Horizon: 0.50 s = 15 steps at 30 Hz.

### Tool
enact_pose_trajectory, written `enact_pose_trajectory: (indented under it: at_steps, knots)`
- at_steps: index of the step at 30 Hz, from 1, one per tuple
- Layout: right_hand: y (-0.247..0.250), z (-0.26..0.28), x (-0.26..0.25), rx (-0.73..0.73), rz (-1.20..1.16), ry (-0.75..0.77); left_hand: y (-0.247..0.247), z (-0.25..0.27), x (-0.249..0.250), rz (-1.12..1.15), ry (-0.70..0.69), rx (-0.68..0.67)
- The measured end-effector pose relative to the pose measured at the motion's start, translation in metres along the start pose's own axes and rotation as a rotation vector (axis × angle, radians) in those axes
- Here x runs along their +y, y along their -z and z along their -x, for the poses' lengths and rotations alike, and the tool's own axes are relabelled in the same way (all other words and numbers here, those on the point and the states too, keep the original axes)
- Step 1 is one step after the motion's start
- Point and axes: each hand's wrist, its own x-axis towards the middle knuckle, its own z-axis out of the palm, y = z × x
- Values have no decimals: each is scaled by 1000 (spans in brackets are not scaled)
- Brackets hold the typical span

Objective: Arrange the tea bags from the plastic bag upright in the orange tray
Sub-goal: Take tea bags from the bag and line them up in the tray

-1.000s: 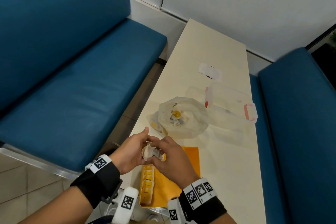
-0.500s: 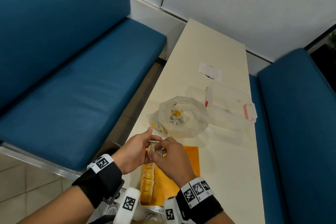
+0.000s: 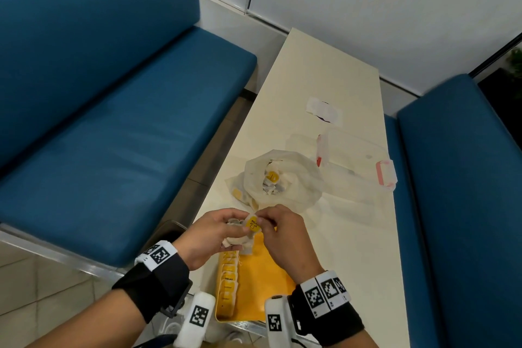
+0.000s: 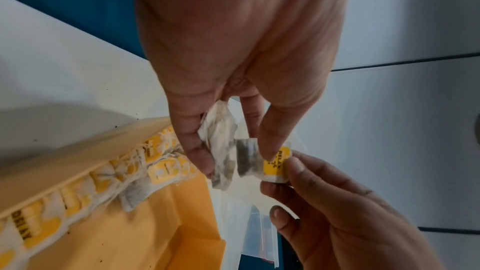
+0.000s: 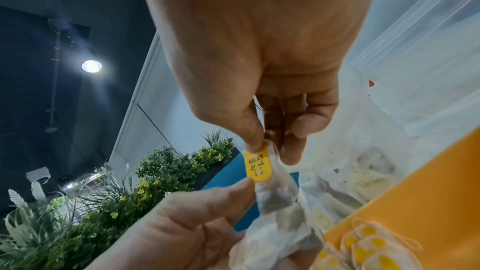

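With the left hand [image 3: 210, 230] gripping a tea-bag bunch [image 4: 221, 147] and the right hand [image 3: 282, 230] pinching 1 yellow tag [image 3: 252, 224] above the orange tray's [image 3: 262, 277] 12 o'clock end, tangled strings may drag extra bags out.

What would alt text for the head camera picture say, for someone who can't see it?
Two hands, left hand and right hand, pinch a tea bag with a yellow tag above an orange tray holding a row of tea bags. A plastic bag lies beyond on the cream table.
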Motion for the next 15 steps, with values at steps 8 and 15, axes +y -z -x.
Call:
enact_pose_trajectory:
  at_steps: [8,15]
  knots:
    - [7,-4,6,21,-231,-137,-4,-8,-5,-6,-52,46]
    - [35,-9,8,16,-263,-118,7,-12,-3,34,-32,104]
